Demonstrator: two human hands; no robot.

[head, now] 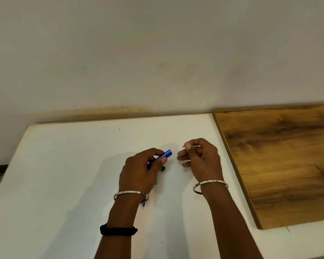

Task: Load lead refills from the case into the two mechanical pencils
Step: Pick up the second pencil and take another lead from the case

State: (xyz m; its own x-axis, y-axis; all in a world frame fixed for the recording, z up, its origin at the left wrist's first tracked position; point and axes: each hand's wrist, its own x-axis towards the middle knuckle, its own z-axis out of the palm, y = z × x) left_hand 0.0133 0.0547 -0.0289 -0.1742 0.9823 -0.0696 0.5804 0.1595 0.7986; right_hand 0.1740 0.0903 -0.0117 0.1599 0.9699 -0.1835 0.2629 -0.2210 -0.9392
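My left hand [140, 171] is closed around a blue mechanical pencil [166, 153], whose top end sticks out past my thumb toward the right. Its tip [143, 205] pokes out below my left wrist. My right hand [200, 157] hovers just right of the pencil's top end, fingers pinched on a small pale piece [183, 146], likely the pencil's cap or eraser. A green object [163, 168], perhaps the lead case or second pencil, lies on the table mostly hidden under my left hand.
The white table [64, 174] extends left and toward me. A wooden board [279, 161] lies on its right side. A pale wall [157, 53] rises behind the table's far edge.
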